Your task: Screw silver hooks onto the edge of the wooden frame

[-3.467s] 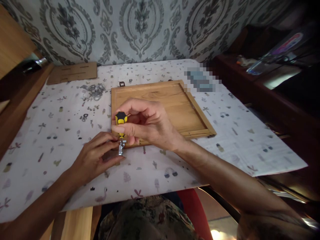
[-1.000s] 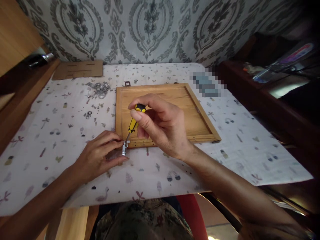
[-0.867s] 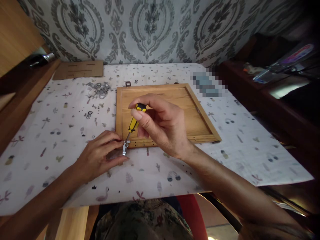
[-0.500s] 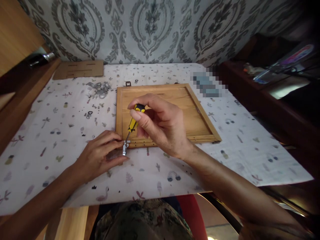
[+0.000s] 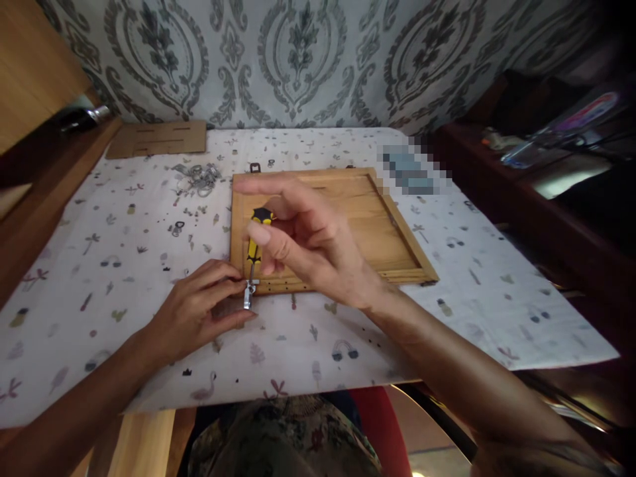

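A wooden frame with a recessed panel [image 5: 338,218] lies on the table, its near rail dotted with small dark holes. At its near left corner sits a small shiny metal latch [image 5: 248,295], partly over the rail and partly beyond its edge. My left hand [image 5: 199,301] steadies the latch between fingertips and thumb. My right hand [image 5: 318,245] holds a yellow and black screwdriver [image 5: 254,250] by its handle, index finger lifted and stretched out. The screwdriver stands nearly upright, its tip down at the latch. Whether a screw is under the tip is too small to tell.
A pile of metal fittings [image 5: 199,179] lies left of the frame, with small loose pieces [image 5: 176,228] nearer. Flat cardboard [image 5: 156,139] rests at the back left. A dark metal piece [image 5: 255,167] lies behind the frame. A pixelated item [image 5: 410,171] is at the right.
The screwdriver handle has swung left and stands more upright. My right hand has shifted slightly left, and its index finger has straightened off the handle. My left hand and the latch have stayed put.
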Demonstrator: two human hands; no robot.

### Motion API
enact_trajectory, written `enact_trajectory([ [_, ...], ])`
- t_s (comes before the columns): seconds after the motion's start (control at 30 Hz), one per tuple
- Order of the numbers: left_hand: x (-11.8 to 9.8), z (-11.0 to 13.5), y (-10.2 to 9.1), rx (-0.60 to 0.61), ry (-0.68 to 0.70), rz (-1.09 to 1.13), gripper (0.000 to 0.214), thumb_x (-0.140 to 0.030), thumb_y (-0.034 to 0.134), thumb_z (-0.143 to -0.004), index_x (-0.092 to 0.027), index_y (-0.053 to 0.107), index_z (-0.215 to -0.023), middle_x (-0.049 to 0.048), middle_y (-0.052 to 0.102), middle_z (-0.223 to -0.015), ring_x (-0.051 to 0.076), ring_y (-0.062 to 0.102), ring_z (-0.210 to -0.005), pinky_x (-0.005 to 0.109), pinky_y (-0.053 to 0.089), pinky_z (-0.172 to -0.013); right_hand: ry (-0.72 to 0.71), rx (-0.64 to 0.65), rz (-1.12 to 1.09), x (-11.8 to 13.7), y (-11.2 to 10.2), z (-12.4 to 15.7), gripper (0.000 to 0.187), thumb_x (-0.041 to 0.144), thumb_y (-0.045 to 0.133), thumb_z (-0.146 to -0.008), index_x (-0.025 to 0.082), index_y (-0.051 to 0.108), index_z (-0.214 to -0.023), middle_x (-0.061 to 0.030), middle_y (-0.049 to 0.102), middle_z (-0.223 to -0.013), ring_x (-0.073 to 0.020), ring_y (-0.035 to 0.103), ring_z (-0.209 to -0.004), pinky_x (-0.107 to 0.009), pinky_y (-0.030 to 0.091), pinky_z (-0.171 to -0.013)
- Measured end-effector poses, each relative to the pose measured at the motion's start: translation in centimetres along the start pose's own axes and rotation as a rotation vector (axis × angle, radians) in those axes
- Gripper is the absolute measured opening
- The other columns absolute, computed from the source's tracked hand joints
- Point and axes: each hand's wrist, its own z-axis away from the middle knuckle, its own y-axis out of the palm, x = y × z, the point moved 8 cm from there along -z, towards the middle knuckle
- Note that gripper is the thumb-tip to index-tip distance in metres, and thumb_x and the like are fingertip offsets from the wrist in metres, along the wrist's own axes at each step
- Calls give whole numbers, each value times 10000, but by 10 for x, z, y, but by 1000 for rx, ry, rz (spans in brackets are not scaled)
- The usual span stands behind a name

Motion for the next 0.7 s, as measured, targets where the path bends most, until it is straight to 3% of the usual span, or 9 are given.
enact_trajectory([
  [0.1, 0, 0, 1, 5, 5, 7, 286, -309, 724, -929, -166, 643, -1163, 127, 663, -1163, 253, 649, -1088, 417, 605, -883, 32, 68, -64, -3, 2, 0, 234, 341, 597, -988, 198, 620, -1172, 50, 609, -769, -65, 628, -598, -160, 544, -543],
  [0.3, 2, 1, 1, 13, -16, 8, 275, -320, 724, -930, -173, 646, -1149, 112, 661, -1137, 246, 650, -1068, 418, 606, -869, 51, -80, -98, -12, -4, -5, 373, 445, 833, -791, 205, 560, -872, 56, 618, -776, -20, 497, -484, -122, 443, -402],
  [0.4, 1, 2, 1, 6, -4, -3, 274, -324, 712, -938, -168, 643, -1151, 124, 655, -1161, 253, 647, -1084, 421, 607, -867, 28, -39, -146, -11, -2, -6, 356, 423, 825, -796, 209, 584, -947, 56, 612, -808, -34, 563, -534, -142, 521, -469],
  [0.53, 0, 2, 0, 1, 5, 5, 296, -323, 709, -941, -172, 637, -1185, 128, 659, -1171, 254, 651, -1082, 420, 609, -860, 46, 75, -156, -8, 1, -3, 246, 376, 672, -935, 226, 647, -1129, 60, 636, -702, -83, 656, -587, -172, 554, -528],
  [0.63, 1, 1, 0, 4, -8, 7, 302, -321, 724, -929, -175, 642, -1182, 124, 664, -1164, 252, 656, -1071, 420, 608, -860, 70, 35, -140, -10, -1, -3, 218, 383, 713, -911, 217, 675, -1047, 67, 620, -619, -76, 609, -512, -160, 506, -459],
  [0.7, 2, 2, 1, 9, -19, 2, 300, -318, 727, -927, -178, 645, -1179, 124, 664, -1175, 253, 656, -1080, 420, 607, -865, 70, -32, -131, -11, -3, -5, 283, 403, 812, -820, 205, 657, -951, 51, 657, -713, -42, 535, -458, -149, 461, -400],
])
